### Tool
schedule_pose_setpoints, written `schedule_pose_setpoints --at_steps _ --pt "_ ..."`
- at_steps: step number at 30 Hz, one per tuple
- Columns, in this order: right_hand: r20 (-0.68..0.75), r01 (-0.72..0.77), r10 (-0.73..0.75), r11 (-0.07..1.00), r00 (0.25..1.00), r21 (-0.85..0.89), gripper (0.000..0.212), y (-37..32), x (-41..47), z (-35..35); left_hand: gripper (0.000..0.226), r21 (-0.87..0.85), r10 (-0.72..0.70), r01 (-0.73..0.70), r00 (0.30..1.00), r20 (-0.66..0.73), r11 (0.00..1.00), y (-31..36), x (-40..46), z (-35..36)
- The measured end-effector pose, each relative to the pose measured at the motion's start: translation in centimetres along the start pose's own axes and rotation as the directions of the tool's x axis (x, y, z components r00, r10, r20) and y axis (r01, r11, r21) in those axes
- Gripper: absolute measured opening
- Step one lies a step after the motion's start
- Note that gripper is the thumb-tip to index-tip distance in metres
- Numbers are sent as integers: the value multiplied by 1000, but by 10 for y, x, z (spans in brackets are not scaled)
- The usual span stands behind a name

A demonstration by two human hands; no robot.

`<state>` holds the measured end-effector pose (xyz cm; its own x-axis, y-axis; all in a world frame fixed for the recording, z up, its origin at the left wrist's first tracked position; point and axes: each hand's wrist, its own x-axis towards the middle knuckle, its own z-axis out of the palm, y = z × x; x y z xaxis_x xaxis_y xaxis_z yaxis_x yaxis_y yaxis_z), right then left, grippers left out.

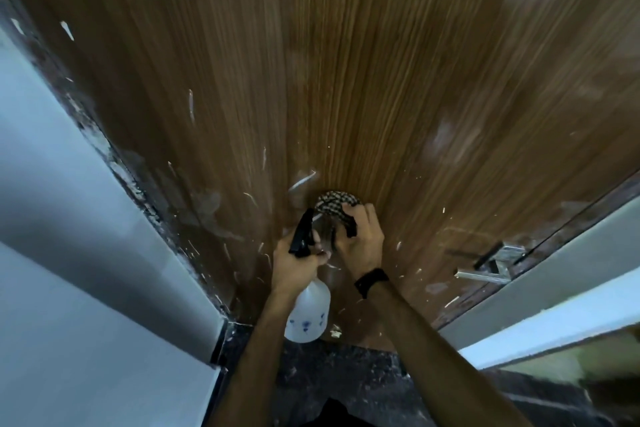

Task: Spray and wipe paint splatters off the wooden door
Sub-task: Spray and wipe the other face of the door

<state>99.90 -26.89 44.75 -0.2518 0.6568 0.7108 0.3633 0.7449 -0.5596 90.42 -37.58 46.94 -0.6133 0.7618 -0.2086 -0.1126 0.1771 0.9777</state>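
Note:
The brown wooden door [346, 80] fills the view, flecked with white paint splatters [302, 181] mostly across its lower half. My left hand [294, 267] grips the black trigger head of a white spray bottle [308, 312], whose body hangs below my fist close to the door. My right hand [360, 236] holds a bunched checkered cloth [334, 204] and presses it against the door just right of the nozzle. A black band sits on my right wrist.
A metal lever handle [491, 267] sticks out of the door at the lower right. Pale walls [52, 201] and a dark, paint-smeared frame flank the door on both sides. The floor [329, 378] below is dark and speckled.

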Motion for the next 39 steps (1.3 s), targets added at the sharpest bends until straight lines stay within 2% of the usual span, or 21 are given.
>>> schedule_pose_setpoints --at_steps 3,5,8,12,15,18,25,28,30,31,33,34,36,39 --pt "-170 -19 28 998 985 54 31 0 13 -18 21 -13 4 -4 1000 20 1000 0 -2 0" --pt "-274 32 -15 998 962 57 31 -5 34 -29 26 -1 3 -3 1000 21 1000 1 -3 5" --pt "-321 79 -66 997 945 28 25 -9 55 -37 28 10 -35 35 998 43 999 -1 -7 14" --pt "-214 121 -112 992 970 30 27 5 37 -34 26 79 -103 100 994 30 992 -12 -9 25" --pt "-102 16 -10 998 995 57 25 21 6 -30 27 103 -155 155 988 -5 983 -22 -10 31" --pt "-66 -36 40 997 997 61 24 26 -1 -29 27 100 -163 163 987 -5 982 -26 -11 31" --pt "-66 154 -150 986 986 61 27 5 30 -13 28 29 -149 150 988 -40 988 -15 -9 22" --pt "114 186 -182 982 977 -24 33 21 4 5 24 15 -145 146 987 -63 989 -17 -10 16" --pt "226 113 -99 992 969 -49 38 32 -19 12 22 -4 -147 147 986 -80 989 -17 -11 9" --pt "233 44 -32 998 972 -45 40 33 -26 14 21 -13 -142 141 986 -87 990 -16 -12 6" --pt "178 -59 58 998 982 -3 35 26 -27 16 20 -28 -127 125 987 -101 992 -14 -13 -3" --pt "132 -64 59 997 989 35 28 19 -22 18 20 -32 -121 118 987 -103 992 -14 -13 -7" --pt "19 -15 13 995 1000 98 20 -1 -2 21 20 -23 -112 110 988 -104 994 -15 -13 -15" --pt "-135 116 -104 989 985 86 18 -32 41 27 19 -24 -117 115 988 -102 993 -14 -11 -23"
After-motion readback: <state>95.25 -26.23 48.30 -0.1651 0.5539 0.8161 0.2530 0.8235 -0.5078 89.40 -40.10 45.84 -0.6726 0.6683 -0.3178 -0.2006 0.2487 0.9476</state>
